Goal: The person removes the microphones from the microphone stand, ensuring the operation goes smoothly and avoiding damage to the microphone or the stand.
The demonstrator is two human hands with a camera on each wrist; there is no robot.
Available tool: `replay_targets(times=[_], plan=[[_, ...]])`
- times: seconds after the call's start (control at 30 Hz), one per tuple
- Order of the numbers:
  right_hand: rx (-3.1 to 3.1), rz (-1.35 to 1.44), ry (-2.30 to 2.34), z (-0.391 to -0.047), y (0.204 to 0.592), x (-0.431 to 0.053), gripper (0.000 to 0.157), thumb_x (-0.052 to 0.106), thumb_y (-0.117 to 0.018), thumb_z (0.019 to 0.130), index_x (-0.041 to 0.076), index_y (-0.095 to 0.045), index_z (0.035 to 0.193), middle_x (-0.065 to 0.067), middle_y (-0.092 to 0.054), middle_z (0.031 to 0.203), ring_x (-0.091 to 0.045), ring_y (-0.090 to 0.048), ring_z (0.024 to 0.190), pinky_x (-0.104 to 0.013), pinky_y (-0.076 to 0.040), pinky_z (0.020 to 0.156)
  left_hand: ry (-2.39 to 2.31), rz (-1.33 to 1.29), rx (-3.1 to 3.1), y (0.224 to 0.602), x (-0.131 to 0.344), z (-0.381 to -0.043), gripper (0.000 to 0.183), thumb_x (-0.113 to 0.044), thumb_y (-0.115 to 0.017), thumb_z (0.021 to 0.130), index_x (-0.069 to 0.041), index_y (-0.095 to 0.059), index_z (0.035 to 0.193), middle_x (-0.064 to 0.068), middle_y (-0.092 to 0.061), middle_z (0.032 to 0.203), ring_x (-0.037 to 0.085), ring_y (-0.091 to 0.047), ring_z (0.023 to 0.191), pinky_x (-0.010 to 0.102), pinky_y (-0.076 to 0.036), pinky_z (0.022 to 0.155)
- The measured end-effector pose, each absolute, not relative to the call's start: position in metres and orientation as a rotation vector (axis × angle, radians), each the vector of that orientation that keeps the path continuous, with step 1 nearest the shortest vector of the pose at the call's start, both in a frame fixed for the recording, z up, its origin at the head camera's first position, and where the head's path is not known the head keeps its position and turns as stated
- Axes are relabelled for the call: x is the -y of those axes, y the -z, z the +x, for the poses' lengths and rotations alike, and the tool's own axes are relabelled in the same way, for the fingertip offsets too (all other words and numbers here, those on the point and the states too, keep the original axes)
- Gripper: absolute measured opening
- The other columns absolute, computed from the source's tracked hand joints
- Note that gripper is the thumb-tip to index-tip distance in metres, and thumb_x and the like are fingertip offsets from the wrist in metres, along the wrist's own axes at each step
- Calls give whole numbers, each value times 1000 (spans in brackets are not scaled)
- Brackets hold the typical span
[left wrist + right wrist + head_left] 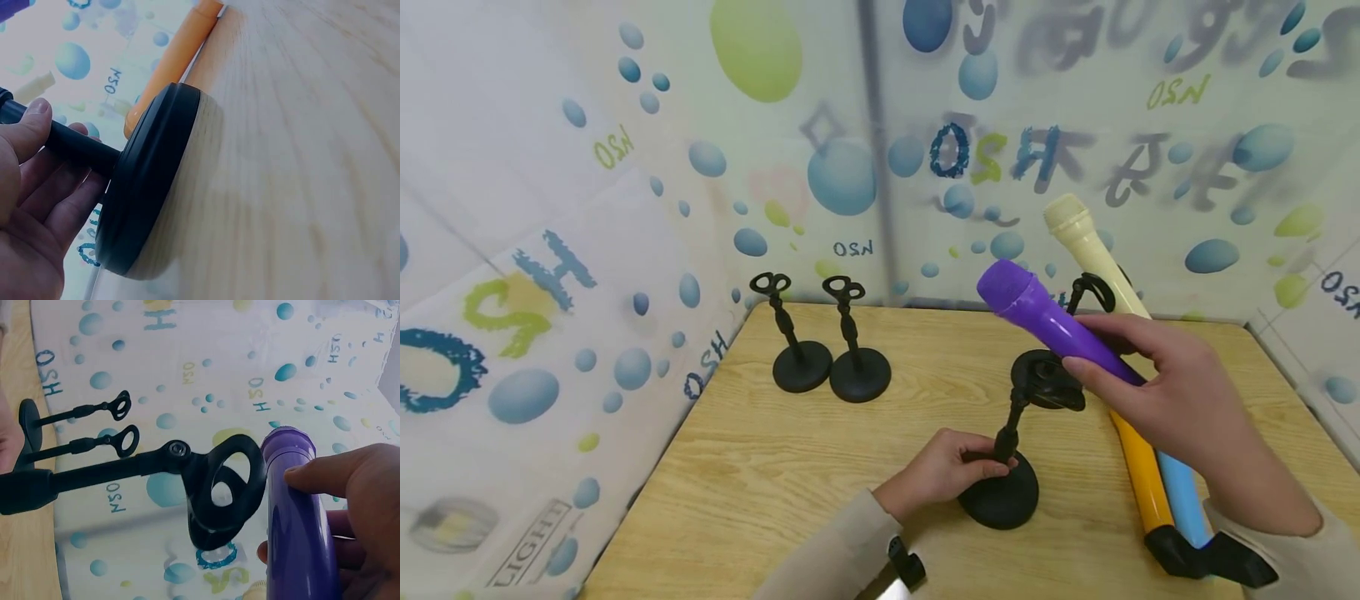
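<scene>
pale sheets (655, 217) printed with blue and green dots hang around a wood-grain desk (760, 500). on it, the left hand (946, 471) pinches the pole of the nearest black stand (1011, 425), whose round base rests on the desk. the right hand (1180, 400) grips a purple microphone (1048, 317) by its handle, head upward, above the desk and just beside that stand's ringed clip (200, 515); whether they touch i can't tell. behind it a cream microphone (1097, 250) tilts next to another black clip (1099, 287). orange (1138, 467) and light blue (1183, 500) handles lie side by side near the right wrist. two more stands (860, 375) stand upright at the far left.
</scene>
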State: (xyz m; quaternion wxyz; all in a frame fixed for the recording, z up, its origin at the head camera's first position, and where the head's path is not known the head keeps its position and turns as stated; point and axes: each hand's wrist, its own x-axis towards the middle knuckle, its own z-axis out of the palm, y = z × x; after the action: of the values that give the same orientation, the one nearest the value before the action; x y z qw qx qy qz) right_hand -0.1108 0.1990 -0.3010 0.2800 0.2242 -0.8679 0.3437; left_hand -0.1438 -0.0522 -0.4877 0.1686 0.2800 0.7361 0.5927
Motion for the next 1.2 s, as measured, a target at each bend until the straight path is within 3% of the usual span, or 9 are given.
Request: replay_targets(times=[0.27,0.33,0.47,0.5,0.57,0.7,1.0,1.07,1.2], plan=[[2359,500,-962,-108,313,-216,50,6,-92,85,9,-77,132,-22,-78,117,27,-52,100,1,-46,76,-1692,803,-2095,488,50,-144,23,-10,-76,101,-3,-81,122,15,-82,117,3,-75,113,18,-59,94],[2369,464,-972,-107,316,-221,48,6,-91,86,9,-76,132,-13,-79,117,27,-53,98,-1,-48,72,-1690,800,-2096,488,49,-144,23,-10,-76,101,-3,-81,122,14,-82,117,3,-75,113,18,-59,94],[2398,368,-1008,-106,323,-231,44,10,-89,90,8,-76,132,24,-72,114,26,-54,94,-3,-49,65,-1679,801,-2110,488,47,-145,23,-12,-77,101,-3,-81,122,13,-83,117,2,-75,113,17,-59,94],[2405,354,-1007,-105,324,-232,43,10,-88,90,7,-76,131,24,-72,114,26,-54,93,-4,-49,65,-1677,802,-2112,488,47,-145,23,-12,-77,101,-3,-81,122,12,-83,117,2,-75,114,17,-59,94],[2426,317,-1014,-104,327,-236,42,13,-87,93,6,-75,132,14,-77,115,27,-53,92,-4,-48,64,-1673,806,-2116,488,47,-145,23,-12,-77,101,-3,-81,121,12,-83,117,2,-75,114,17,-59,95],[2468,267,-1004,-101,331,-243,43,13,-84,96,1,-72,135,-29,-76,118,29,-48,92,-4,-47,62,-1667,814,-2119,488,46,-146,23,-13,-77,101,-4,-81,121,11,-83,116,2,-74,114,17,-58,95],[2533,65,-993,-93,343,-259,45,21,-81,99,1,-70,138,-33,-73,122,33,-42,92,-4,-44,61,-1676,834,-2105,488,44,-146,23,-13,-77,101,-3,-81,121,13,-83,116,2,-75,113,17,-59,94],[2560,29,-987,-92,346,-262,47,23,-81,100,-1,-69,139,-35,-72,123,15,-63,95,-2,-42,62,-1675,832,-2107,488,44,-146,23,-13,-77,101,-3,-81,121,13,-83,115,2,-75,112,17,-59,94],[2630,-63,-964,-89,353,-270,53,32,-77,102,-1,-66,142,-36,-70,126,10,-61,90,-4,-41,62,-1664,835,-2126,487,43,-147,22,-13,-78,100,-4,-82,119,12,-83,115,1,-75,111,17,-59,94]])
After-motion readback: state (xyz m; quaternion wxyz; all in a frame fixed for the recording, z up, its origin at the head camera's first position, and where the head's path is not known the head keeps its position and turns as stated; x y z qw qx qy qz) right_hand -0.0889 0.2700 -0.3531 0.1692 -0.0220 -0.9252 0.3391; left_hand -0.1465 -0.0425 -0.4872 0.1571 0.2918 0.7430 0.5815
